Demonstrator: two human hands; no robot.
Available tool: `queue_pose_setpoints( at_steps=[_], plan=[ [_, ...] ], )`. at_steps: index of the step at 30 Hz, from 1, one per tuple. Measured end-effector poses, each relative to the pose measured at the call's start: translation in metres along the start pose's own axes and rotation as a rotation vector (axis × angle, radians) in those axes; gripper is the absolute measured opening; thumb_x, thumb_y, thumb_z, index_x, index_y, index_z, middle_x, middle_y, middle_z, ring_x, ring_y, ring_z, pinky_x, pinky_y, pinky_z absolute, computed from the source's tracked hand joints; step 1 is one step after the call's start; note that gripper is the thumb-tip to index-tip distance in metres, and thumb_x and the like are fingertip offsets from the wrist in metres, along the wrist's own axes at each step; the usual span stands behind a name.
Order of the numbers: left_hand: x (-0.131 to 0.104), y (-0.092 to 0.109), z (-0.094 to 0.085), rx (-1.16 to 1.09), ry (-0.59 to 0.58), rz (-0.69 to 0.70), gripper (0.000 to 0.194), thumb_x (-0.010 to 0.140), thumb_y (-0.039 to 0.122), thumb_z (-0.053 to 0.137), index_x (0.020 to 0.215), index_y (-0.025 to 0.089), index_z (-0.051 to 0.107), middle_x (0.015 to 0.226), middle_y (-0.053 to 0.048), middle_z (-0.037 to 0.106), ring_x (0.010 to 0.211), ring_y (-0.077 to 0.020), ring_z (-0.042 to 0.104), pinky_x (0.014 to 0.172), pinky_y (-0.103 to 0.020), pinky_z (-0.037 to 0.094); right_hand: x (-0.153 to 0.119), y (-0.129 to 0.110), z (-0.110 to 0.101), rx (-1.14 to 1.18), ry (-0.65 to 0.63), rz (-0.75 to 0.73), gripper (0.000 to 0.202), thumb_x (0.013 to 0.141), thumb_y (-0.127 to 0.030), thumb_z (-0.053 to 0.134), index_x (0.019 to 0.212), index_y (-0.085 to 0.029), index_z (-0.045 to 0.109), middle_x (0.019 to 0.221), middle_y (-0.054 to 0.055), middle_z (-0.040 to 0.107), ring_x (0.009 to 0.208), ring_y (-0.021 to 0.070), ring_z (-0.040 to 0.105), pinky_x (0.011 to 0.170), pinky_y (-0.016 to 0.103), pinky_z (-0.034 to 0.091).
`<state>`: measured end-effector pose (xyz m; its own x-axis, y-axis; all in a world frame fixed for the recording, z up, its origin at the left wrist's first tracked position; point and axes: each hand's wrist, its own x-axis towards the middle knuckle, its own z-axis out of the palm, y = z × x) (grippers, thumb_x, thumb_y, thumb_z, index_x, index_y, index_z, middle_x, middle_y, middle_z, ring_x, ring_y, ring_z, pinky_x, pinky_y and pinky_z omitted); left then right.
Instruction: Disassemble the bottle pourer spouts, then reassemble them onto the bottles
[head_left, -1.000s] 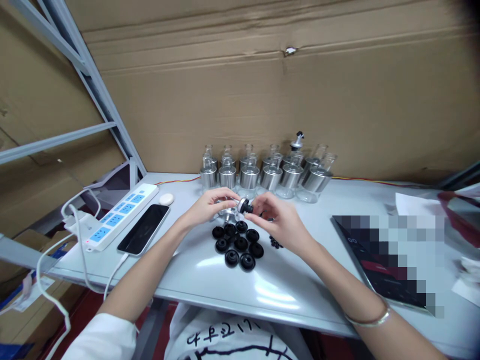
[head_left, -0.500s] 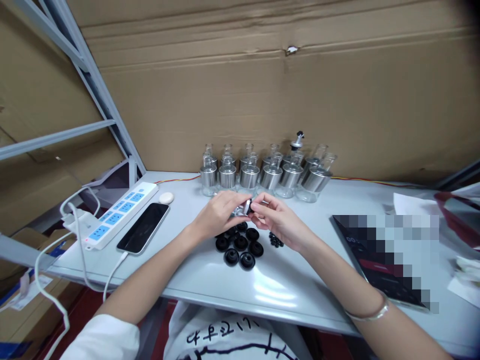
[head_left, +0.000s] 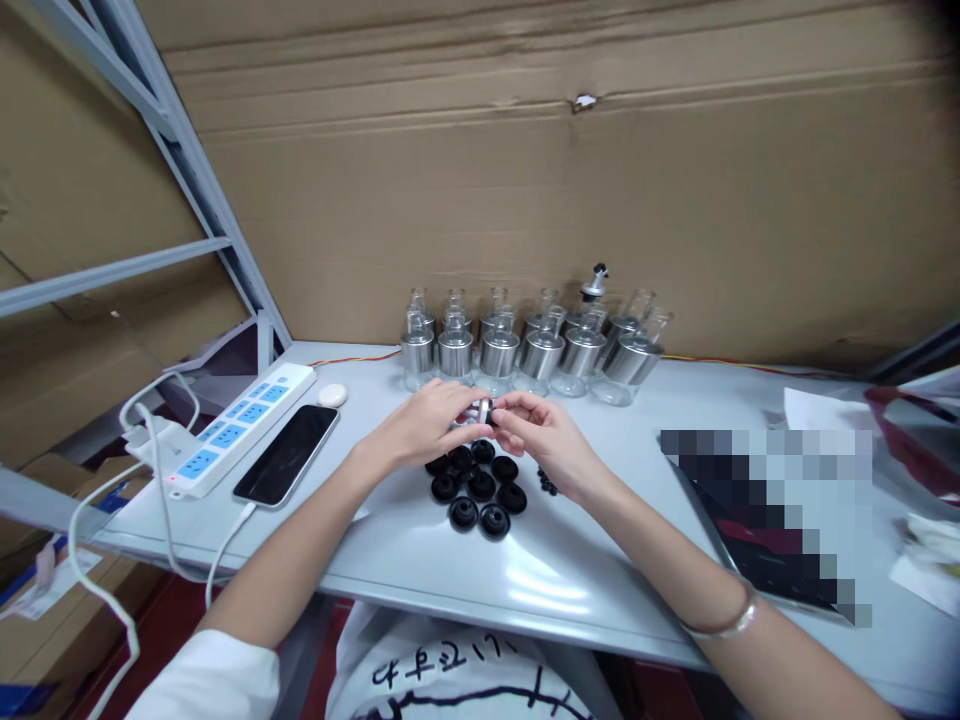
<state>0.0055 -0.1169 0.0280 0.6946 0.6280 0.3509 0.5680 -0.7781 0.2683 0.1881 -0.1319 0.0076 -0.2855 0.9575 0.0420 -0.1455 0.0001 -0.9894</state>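
Note:
A small silver and black pourer piece [head_left: 485,411] is between my two hands, above the table. My left hand [head_left: 431,420] is closed round its silver part. The fingertips of my right hand [head_left: 536,430] are pinched on its black side. Just below my hands lie several round black stoppers [head_left: 481,485] in a cluster. Some tiny black parts [head_left: 548,483] sit partly behind my right hand. Glass bottles with metal sleeves [head_left: 499,352] stand in rows behind my hands, and a silver pourer with a black tip [head_left: 593,282] is on one back bottle.
At the left on the table [head_left: 420,575] are a white power strip [head_left: 244,430], a phone [head_left: 289,455] with a cable, and a round white object [head_left: 332,396]. A dark tablet [head_left: 750,530], partly pixelated, and white paper [head_left: 825,412] lie at the right. Cardboard [head_left: 450,180] rises behind.
Both hands have shifted slightly left together with the pourer piece. The piece has turned a little between the fingers, and my right hand now covers more of the tiny black parts.

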Motion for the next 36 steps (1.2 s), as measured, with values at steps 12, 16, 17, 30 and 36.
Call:
queue_pose_setpoints(
  at_steps=[12, 16, 17, 30, 36],
  plan=[
    [-0.001, -0.004, -0.011, -0.393, -0.072, -0.166, 0.031, 0.089, 0.044, 0.049, 0.1, 0.017, 0.061, 0.08, 0.001, 0.058, 0.071, -0.0113, 0.049, 0.064, -0.021, 0.035, -0.003, 0.011, 0.01, -0.411, 0.166, -0.384, 0.014, 0.072, -0.03, 0.06, 0.078, -0.018, 0.057, 0.057, -0.004, 0.049, 0.05, 0.0088, 0.042, 0.048, 0.022, 0.036],
    [-0.002, -0.003, -0.012, -0.503, -0.08, -0.191, 0.032, 0.088, 0.044, 0.048, 0.087, 0.014, 0.06, 0.069, 0.004, 0.046, 0.064, -0.0089, 0.04, 0.059, -0.02, 0.03, -0.004, 0.012, 0.008, -0.51, 0.164, -0.481, 0.01, 0.073, -0.024, 0.059, 0.081, -0.018, 0.057, 0.057, -0.005, 0.047, 0.051, 0.0087, 0.042, 0.049, 0.022, 0.036],
    [-0.002, -0.003, -0.012, -0.535, -0.084, -0.2, 0.033, 0.088, 0.044, 0.048, 0.085, 0.014, 0.059, 0.069, 0.004, 0.045, 0.064, -0.0087, 0.038, 0.059, -0.02, 0.029, -0.004, 0.012, 0.007, -0.521, 0.161, -0.503, 0.009, 0.073, -0.023, 0.059, 0.081, -0.018, 0.057, 0.058, -0.004, 0.047, 0.052, 0.0087, 0.042, 0.049, 0.021, 0.037],
    [-0.001, -0.004, -0.006, -0.935, -0.185, -0.318, 0.039, 0.08, 0.052, 0.049, 0.065, 0.016, 0.043, 0.063, 0.005, 0.031, 0.057, -0.008, 0.029, 0.054, -0.022, 0.025, -0.009, 0.005, 0.002, -0.745, 0.089, -0.858, 0.013, 0.075, -0.011, 0.056, 0.085, -0.02, 0.058, 0.059, -0.005, 0.048, 0.051, 0.0084, 0.046, 0.047, 0.02, 0.041],
    [-0.002, -0.015, -0.01, -0.9, -0.094, -0.319, 0.05, 0.086, 0.058, 0.035, 0.065, 0.014, 0.05, 0.059, 0.003, 0.039, 0.054, -0.009, 0.033, 0.055, -0.025, 0.029, -0.01, -0.004, -0.01, -0.789, 0.139, -1.027, 0.02, 0.075, -0.006, 0.053, 0.088, -0.021, 0.058, 0.07, 0.0, 0.057, 0.057, 0.0106, 0.049, 0.053, 0.024, 0.044]
  ],
)
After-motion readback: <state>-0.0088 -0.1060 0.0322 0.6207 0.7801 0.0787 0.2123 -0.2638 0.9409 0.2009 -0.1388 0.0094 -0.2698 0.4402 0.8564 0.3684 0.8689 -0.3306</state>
